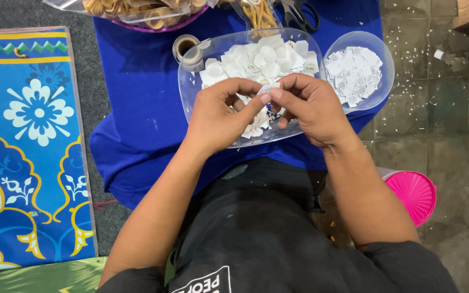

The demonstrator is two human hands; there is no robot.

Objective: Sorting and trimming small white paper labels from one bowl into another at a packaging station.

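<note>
Between both hands' fingers (pixel 264 97), pinched, a small paper piece (pixel 267 87); beneath them the clear tray (pixel 191 89) rim, blue cloth (pixel 137 108) left, tiled floor (pixel 435 108) right

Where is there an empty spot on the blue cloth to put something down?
The blue cloth is bare left of the clear tray, between it and the patterned mat. The far edge is crowded: tape roll, scissors, bag of rings. Right side is filled by the lid of printed paper bits. Left hand and right hand cover the tray's middle.
</note>
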